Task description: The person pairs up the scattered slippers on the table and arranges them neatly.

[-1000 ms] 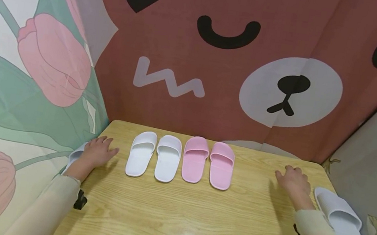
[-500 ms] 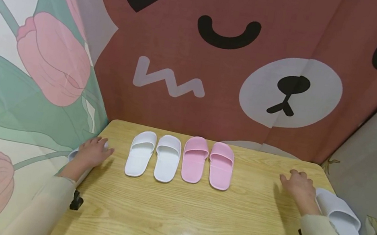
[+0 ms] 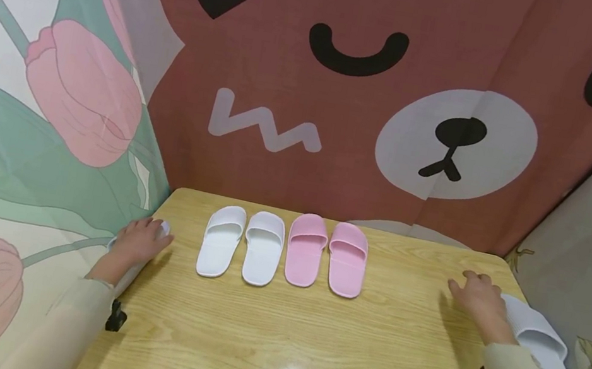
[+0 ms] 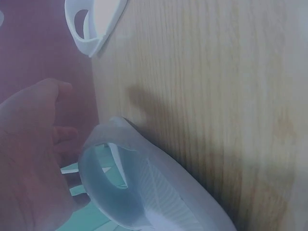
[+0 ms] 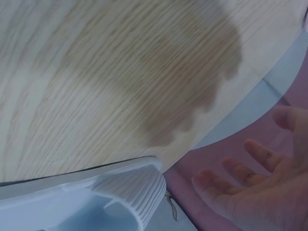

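Holding both arms stretched wide, I have my left hand [image 3: 140, 242] well to the left of the pink pair [image 3: 306, 257] and my right hand [image 3: 480, 299] well to the right of it. Both hands are loosely spread, backs upward, each thumb turned in toward the pink pair. My left fingers bend a little beside the strap of the left slipper [image 4: 166, 190], which lies far left of the pink pair; whether they touch it, I cannot tell. My right fingers are relaxed and slightly bent, near the toe of the right slipper [image 3: 551, 353], far right of the pink pair, with a gap showing. Just left of the pink pair stands the white pair [image 3: 264, 253], on the same bench [image 3: 251, 331].
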Available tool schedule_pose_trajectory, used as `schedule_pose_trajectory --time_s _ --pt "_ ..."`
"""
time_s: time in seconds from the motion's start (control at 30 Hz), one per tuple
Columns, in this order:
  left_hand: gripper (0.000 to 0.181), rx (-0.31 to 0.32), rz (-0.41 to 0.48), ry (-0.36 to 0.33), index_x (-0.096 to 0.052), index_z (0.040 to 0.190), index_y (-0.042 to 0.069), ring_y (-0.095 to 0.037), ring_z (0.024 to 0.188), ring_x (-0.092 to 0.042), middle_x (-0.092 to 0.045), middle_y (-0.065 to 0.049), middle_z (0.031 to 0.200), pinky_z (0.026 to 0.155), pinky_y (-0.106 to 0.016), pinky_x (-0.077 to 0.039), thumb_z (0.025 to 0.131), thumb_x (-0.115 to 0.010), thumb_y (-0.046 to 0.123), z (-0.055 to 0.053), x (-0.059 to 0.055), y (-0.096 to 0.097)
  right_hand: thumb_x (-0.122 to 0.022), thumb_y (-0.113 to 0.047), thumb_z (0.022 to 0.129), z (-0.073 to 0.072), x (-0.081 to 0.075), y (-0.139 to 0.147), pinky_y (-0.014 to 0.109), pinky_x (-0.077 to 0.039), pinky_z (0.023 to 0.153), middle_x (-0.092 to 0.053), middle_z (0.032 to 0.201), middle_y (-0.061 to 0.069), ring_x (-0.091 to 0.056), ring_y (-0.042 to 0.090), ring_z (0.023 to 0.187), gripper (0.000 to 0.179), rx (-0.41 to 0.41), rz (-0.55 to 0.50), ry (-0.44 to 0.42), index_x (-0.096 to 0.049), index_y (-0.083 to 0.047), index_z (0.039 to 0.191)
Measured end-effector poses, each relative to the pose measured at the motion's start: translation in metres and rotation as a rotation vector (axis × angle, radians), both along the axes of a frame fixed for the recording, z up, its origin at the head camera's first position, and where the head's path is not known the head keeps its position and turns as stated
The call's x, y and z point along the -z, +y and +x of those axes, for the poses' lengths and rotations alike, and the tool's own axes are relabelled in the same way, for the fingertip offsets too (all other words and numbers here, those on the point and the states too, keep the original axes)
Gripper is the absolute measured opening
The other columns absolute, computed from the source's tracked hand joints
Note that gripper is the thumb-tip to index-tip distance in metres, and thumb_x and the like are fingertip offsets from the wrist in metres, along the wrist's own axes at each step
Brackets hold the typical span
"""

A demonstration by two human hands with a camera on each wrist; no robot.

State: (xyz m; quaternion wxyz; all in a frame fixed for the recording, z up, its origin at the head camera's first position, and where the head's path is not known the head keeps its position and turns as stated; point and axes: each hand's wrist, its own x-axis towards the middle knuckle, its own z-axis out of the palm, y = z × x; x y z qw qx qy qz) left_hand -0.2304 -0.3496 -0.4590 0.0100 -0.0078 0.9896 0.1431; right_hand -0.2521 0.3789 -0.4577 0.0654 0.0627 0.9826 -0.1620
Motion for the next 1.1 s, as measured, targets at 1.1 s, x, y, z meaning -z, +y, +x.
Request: schedule_pose_trajectory --time_s 1.1 --pt "0.071 -0.018 -0.036 -0.007 -0.04 0.145 -0.012 -0.065 0.131 -0.029 -0.032 -0.044 0.145 0.101 -0.078 -0.028 0.096 -0.061 0.035 0.0 0.01 -0.016 -0.049 -0.039 0.103 0.011 0.007 0.052 0.076 -0.036 0.091 -0.032 0.134 0.047 -0.036 0.068 0.116 0.065 -0.05 0.068 0.108 -0.041 0.015 0.14"
